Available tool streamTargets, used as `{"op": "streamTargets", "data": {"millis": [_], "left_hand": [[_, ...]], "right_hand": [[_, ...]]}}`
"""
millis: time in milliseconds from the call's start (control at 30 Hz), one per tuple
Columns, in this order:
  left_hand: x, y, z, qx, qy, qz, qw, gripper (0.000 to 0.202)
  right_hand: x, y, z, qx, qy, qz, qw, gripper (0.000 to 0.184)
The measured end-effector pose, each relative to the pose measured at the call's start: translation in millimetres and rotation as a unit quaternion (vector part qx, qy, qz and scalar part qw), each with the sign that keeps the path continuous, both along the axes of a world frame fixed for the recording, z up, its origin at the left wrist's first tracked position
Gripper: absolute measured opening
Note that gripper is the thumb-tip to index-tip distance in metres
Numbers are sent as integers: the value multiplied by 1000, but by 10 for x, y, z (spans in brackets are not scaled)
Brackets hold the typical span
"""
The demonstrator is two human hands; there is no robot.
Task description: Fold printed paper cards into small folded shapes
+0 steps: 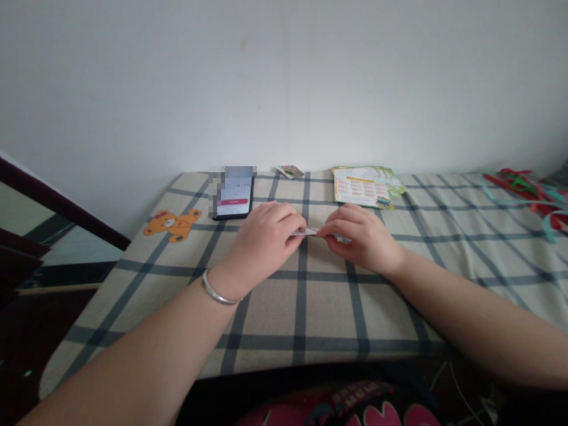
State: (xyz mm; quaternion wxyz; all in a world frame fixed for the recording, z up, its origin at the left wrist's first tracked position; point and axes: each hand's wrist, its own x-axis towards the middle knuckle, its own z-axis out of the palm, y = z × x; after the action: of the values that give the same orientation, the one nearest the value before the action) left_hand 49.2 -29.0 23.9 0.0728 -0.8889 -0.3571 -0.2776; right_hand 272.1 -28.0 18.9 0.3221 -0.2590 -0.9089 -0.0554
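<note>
Between my two hands is a thin, pale, flat piece [310, 231] that looks like folded paper or card, seen nearly edge-on. My left hand [270, 234], with a silver bangle [218, 291] on its wrist, is closed on the left end, thumb and fingers pinching it. At the other end, my right hand [357, 234] pinches it between thumb and fingertips. Most of the piece is hidden by the fingers. Both hands are just above the checked tablecloth [326, 313], near the middle of the table.
Left of my hands lies a phone [234, 195] with its screen lit. A small printed folded paper [291, 171] sits by the wall [284, 89]. Printed sheets [361, 188] lie behind my right hand. Ribbons [532, 192] rest at far right, and a bear cutout [173, 225] at left.
</note>
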Motion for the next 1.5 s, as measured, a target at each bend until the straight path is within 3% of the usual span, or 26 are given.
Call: {"op": "streamTargets", "data": {"millis": [333, 633, 800, 1033, 1500], "left_hand": [[24, -4, -38, 12, 7, -33, 999, 6], [-23, 94, -83, 10, -95, -83, 992, 3], [-18, 83, -66, 30, -104, -104, 989, 2], [-16, 83, -70, 8, -93, -90, 992, 4], [7, -23, -10, 55, -13, -81, 995, 10]], "right_hand": [[-31, -15, -34, 3, -11, -7, 1000, 11], [-12, 21, -30, -49, -9, -35, 998, 10], [17, 55, -31, -60, -26, -12, 998, 14], [39, 71, -22, -37, -7, 13, 999, 10], [24, -15, -12, 73, -77, -59, 993, 15]]}}
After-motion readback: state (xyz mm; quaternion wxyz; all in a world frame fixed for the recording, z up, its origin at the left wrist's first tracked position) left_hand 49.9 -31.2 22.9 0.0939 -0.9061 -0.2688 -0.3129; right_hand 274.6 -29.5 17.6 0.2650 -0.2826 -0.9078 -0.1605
